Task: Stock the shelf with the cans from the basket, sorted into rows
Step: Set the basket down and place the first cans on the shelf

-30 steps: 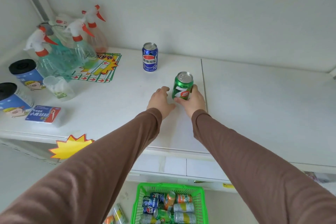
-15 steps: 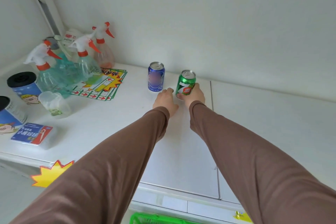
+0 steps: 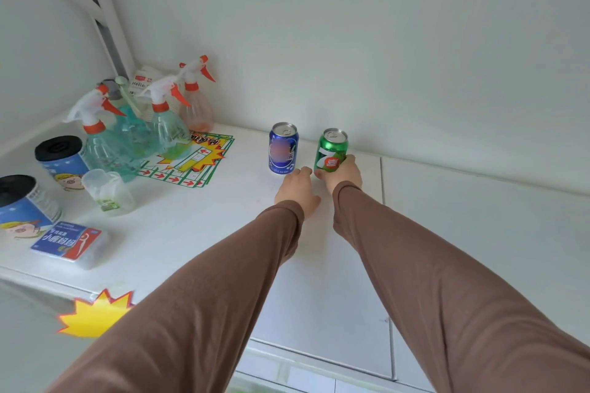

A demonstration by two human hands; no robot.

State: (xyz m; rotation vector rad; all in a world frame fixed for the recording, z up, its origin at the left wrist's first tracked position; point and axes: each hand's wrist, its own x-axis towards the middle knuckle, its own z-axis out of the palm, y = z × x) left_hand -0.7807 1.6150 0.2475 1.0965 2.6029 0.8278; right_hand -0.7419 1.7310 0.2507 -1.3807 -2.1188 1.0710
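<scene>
A green 7-Up can [image 3: 331, 150] stands upright on the white shelf [image 3: 463, 220] near the back wall. My right hand [image 3: 343, 174] grips its lower part from the front. Just to its left stands a blue Pepsi can [image 3: 283, 148], upright and a small gap apart. My left hand [image 3: 295, 191] lies flat on the shelf in front of the blue can, fingertips close to its base, holding nothing. The basket is out of view.
Several spray bottles [image 3: 127, 124] crowd the back left corner over a printed arrow sheet [image 3: 191, 163]. Two black-lidded tubs [image 3: 60, 158], a clear cup [image 3: 107, 190] and a blue packet [image 3: 68, 241] sit at the left. A yellow star tag [image 3: 94, 314] hangs on the shelf edge.
My right hand has pushed the green can back toward the wall until it stands beside the blue can. My left hand slid forward with it. The view rose, and the basket dropped out of sight.
</scene>
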